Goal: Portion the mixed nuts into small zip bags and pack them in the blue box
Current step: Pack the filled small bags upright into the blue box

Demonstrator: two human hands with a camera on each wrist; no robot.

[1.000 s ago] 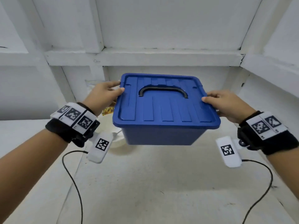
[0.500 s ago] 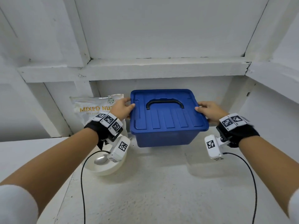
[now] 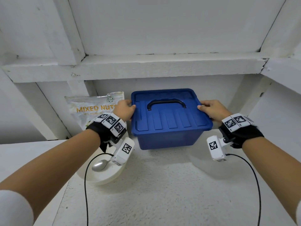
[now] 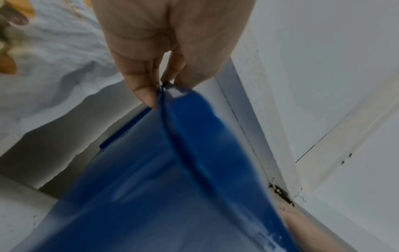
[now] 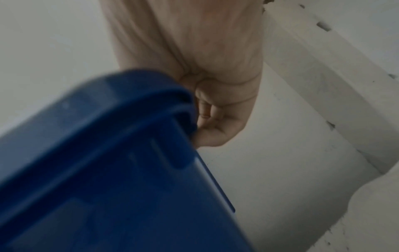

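The lidded blue box (image 3: pixel 169 121) with a black handle sits mid-frame; the upright mixed nuts bag (image 3: pixel 92 108) stands just left.

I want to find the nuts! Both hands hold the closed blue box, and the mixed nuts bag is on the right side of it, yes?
Not quite. Both the left hand and the right hand do grip the closed blue box, but the mixed nuts bag stands on its left side, behind the left hand. The head view shows this.
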